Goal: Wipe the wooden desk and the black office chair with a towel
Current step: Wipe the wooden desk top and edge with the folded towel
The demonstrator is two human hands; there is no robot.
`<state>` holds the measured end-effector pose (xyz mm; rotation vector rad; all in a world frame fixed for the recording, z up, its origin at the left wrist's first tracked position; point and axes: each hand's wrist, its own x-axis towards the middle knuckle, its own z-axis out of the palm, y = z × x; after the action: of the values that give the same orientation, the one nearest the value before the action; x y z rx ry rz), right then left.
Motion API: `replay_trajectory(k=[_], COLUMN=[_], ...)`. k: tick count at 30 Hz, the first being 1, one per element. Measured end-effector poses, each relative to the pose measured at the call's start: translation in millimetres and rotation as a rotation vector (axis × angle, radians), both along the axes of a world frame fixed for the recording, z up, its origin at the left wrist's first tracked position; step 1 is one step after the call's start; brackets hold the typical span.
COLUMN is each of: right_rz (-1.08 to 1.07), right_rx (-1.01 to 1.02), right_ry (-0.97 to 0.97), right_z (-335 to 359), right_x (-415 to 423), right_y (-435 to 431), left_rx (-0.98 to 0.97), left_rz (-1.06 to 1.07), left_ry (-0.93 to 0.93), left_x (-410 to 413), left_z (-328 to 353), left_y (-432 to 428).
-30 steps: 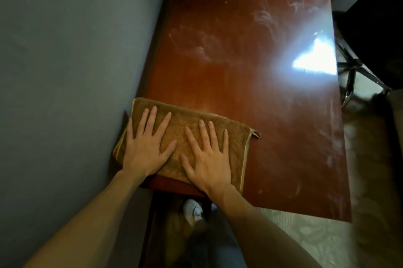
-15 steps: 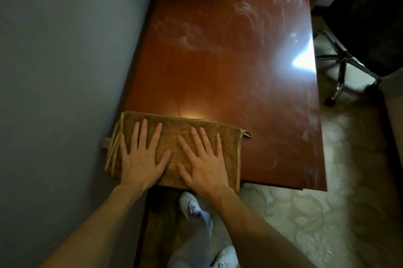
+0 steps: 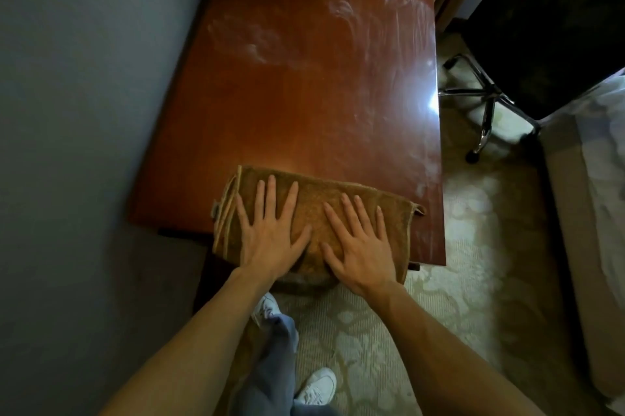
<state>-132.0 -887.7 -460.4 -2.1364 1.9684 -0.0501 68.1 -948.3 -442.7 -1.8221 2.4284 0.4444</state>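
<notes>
one towel [image 3: 314,209] slid right on one desk [image 3: 304,94], left hand [image 3: 270,239], right hand [image 3: 362,246] pressed flat, possibly one chair [image 3: 488,101]

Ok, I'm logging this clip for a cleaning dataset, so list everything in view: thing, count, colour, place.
desk: one, reddish-brown wood, centre, beside the wall
dust smears: several, whitish, desk's far half
towel: one, brown, folded, desk's near edge
office chair: one, black with chrome base, upper right
wall: one, grey, left
carpet: one, cream patterned, floor at bottom and right
bed: one, beige with white cover, right edge
shoes: two, white, on the carpet below
jeans: one pair, blue, bottom centre
left hand: one, flat on the towel's left half
right hand: one, flat on the towel's right half
</notes>
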Motion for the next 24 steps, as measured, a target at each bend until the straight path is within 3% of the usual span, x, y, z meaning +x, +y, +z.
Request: replay_trajectory(k=[6, 17, 24], right_rz=[-0.104, -0.028, -0.025], right_rx=[-0.026, -0.083, -0.121], right_ry=[-0.01, -0.001, -0.01], right_z=[0, -15, -13], right_x=[4, -17, -39], right_y=[-6, -50, -124], left_rx=[-0.089, -0.134, -0.185], left_rz=[-0.104, -0.15, -0.054], left_ry=[-0.027, -0.039, -0.011], left_x=[-5, -17, -38], left_z=[-11, -16, -24], left_y=[-5, -56, -113])
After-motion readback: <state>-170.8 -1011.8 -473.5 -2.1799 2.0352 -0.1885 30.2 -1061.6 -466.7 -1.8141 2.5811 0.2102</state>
